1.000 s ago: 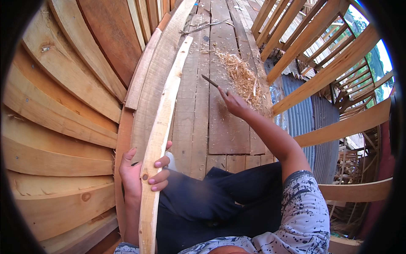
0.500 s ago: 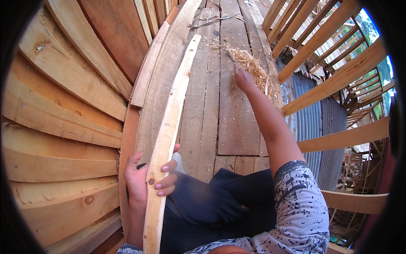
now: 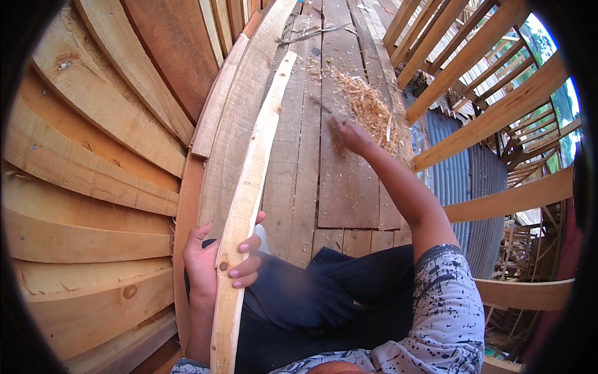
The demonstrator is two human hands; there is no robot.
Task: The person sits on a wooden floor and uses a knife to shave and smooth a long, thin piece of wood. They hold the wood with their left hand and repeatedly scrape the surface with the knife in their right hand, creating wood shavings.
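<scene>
My left hand [image 3: 212, 262] is closed around the lower part of a long, pale wooden strip [image 3: 256, 159], its thumb on the left side and its fingertips wrapped over the right edge. The strip slants up and away over the plank floor, with a dark knot near my fingers. Farther out on the right, my right hand [image 3: 350, 133] is a closed fist around a thin, dark blade [image 3: 321, 105] that points up and to the left. Motion blurs the blade, and its handle is hidden in my fist. The blade is apart from the strip.
A heap of curly wood shavings [image 3: 370, 109] lies just beyond my right hand on the floor planks [image 3: 346, 187]. Stacked boards [image 3: 93, 187] form a wall on my left. Slanted wooden beams [image 3: 498, 112] and corrugated metal sheets [image 3: 458, 162] are on the right. A thin stick [image 3: 311, 34] lies ahead.
My right hand has come slightly nearer and to the left, and the dark blade now shows more clearly. The left hand and the wooden strip have stayed put.
</scene>
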